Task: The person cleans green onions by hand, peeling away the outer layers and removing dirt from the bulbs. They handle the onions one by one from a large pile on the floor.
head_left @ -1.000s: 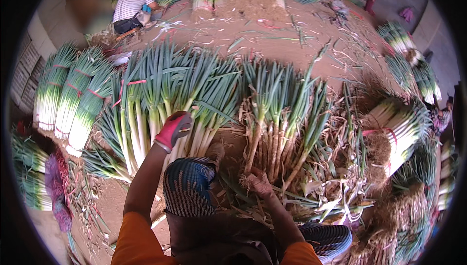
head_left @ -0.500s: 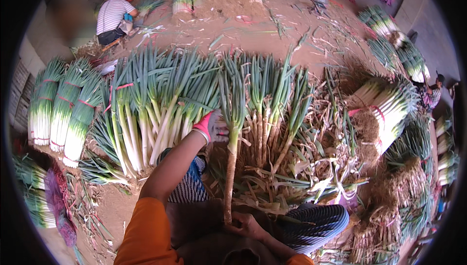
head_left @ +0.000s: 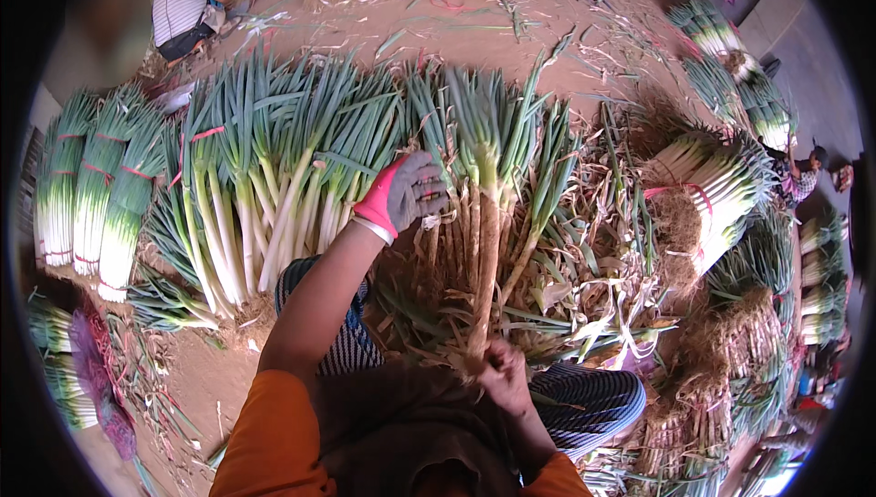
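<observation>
My right hand (head_left: 504,378), bare, grips the root end of a long green onion (head_left: 487,260). Brown dry skin covers its lower shaft, and its green leaves (head_left: 474,114) point away from me. To the left of this stalk, my left hand (head_left: 406,191) in a pink and grey glove hangs with fingers apart, holding nothing. Behind the held onion lie several unpeeled onions (head_left: 464,232) with brownish shafts. On the left side, a broad row of peeled onions (head_left: 292,214) with clean white shafts rests on the ground.
Tied onion bundles (head_left: 91,196) stand at the far left. A heap of peeled-off skins (head_left: 584,287) lies right of the stalks, before a bundle with roots (head_left: 712,200). More rooted onions (head_left: 730,360) are at lower right. A person in a striped shirt (head_left: 187,4) sits at upper left.
The held onion has shifted to the right and away from me, together with my right hand. My left hand, which was beside the stalk, is now apart from it. The whole view has shifted somewhat.
</observation>
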Demonstrator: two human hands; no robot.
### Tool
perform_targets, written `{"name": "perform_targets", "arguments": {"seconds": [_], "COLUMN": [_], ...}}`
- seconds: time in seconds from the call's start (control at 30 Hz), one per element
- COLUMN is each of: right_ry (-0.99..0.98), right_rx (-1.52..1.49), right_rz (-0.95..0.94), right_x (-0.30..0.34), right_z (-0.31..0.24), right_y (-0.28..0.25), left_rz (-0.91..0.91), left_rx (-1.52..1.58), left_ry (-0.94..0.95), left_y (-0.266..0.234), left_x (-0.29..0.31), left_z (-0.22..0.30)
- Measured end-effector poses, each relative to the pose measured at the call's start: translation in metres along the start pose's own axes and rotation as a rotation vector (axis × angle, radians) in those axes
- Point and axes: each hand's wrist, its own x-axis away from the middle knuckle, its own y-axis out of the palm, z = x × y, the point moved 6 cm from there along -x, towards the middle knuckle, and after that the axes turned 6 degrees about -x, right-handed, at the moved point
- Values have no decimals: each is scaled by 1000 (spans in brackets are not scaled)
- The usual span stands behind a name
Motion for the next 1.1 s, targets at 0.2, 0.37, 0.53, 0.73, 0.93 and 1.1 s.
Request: {"name": "perform_targets", "arguments": {"seconds": [0.2, 0.37, 0.53, 0.73, 0.93, 1.1], "right_ry": [125, 435, 28, 26, 478, 672], "right_rx": [466, 199, 1100, 905, 1053, 1035], "right_rz": [165, 302, 498, 137, 51, 75], "right_x": [-25, -52, -76, -164, -207, -208], "right_z": [105, 117, 108, 154, 255, 255], "right_y": [-97, -99, -137, -54, -38, -27], "left_rz": [-53, 24, -30, -50, -86, -59], "left_rx": [5, -83, -129, -56, -47, -117], "left_ry": [54, 93, 142, 125, 138, 128], "left_y": [9, -3, 5, 10, 6, -3], "left_x": [2, 6, 16, 12, 15, 17], "left_z": [21, 28, 40, 43, 50, 48]}}
